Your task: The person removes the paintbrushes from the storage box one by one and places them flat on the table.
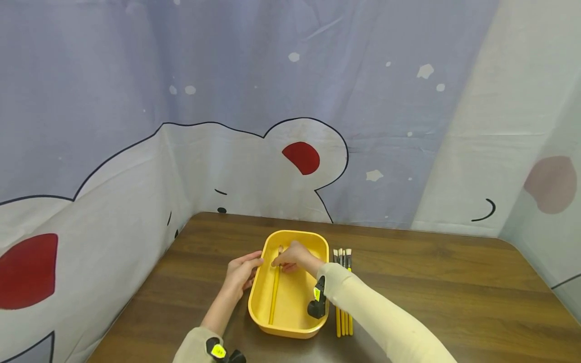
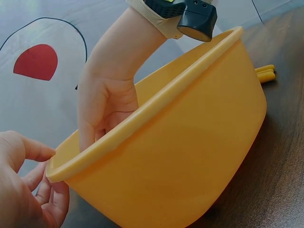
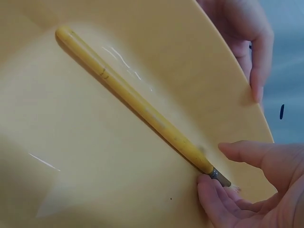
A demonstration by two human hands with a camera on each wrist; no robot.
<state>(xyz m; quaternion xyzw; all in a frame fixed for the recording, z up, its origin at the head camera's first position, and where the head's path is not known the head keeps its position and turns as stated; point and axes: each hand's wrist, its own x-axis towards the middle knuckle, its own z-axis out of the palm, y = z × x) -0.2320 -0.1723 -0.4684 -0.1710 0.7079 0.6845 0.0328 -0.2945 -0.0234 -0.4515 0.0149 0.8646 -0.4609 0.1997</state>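
A yellow plastic basin (image 1: 290, 331) stands on the table, and one paintbrush (image 3: 137, 104) with a yellow handle lies lengthwise on its floor. My left hand (image 1: 240, 272) holds the basin's left rim, thumb at the edge and fingers against the outer wall. Inside the basin, my right hand (image 1: 295, 256) is at the brush's bristle end. In the right wrist view its fingers touch the metal ferrule, while the thumb stands apart from the brush. The left wrist view hides the right fingertips behind the basin wall.
Several more yellow-handled paintbrushes (image 1: 338, 322) lie side by side just right of the basin, bristles at the far end, partly under my right forearm. The brown wooden table (image 1: 431, 282) meets a printed curtain (image 1: 227, 166) at the back and left.
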